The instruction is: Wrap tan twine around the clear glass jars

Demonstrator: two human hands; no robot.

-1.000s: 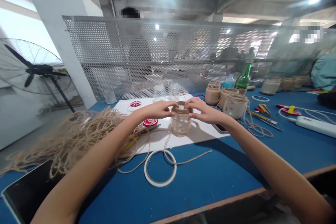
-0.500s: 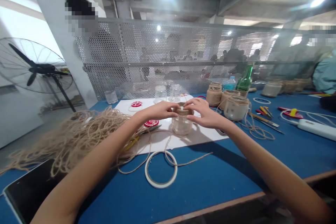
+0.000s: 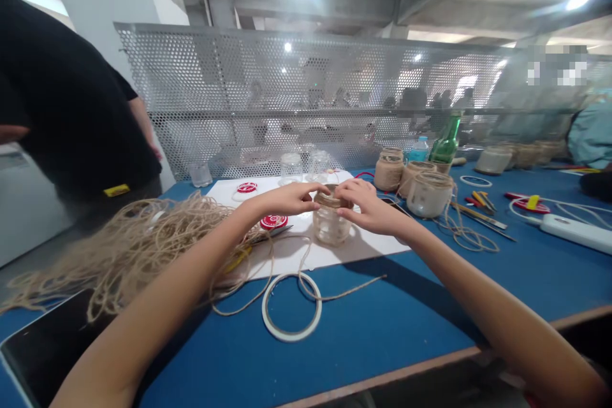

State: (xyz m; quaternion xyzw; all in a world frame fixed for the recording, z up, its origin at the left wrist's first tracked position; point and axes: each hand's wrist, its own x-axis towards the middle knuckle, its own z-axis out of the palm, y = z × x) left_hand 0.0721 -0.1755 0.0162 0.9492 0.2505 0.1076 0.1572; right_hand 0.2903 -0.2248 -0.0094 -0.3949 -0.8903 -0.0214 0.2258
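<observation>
A clear glass jar (image 3: 331, 228) stands upright on a white sheet (image 3: 377, 242), with twine wound around its neck. My left hand (image 3: 299, 198) grips the neck from the left, thumb and fingers at the rim. From the right, my right hand (image 3: 364, 204) holds the same neck, fingers over the rim and thumb on the near side. A strand of jute twine (image 3: 354, 293) trails from near the jar onto the blue table. Close to me lies a white roll of tape (image 3: 292, 335), the strand crossing its ring.
A heap of loose twine (image 3: 157, 236) covers the left, near a dark flat panel (image 3: 43, 344). Twine-wrapped jars (image 3: 389, 173), a green bottle (image 3: 447, 143), tools (image 3: 480, 217) and a white power strip (image 3: 578, 234) are at right. A person in black (image 3: 71, 95) stands behind left.
A person in dark clothes now stands large at the left, hiding the fan. Both my hands stay on the jar's neck, with only slight finger shifts.
</observation>
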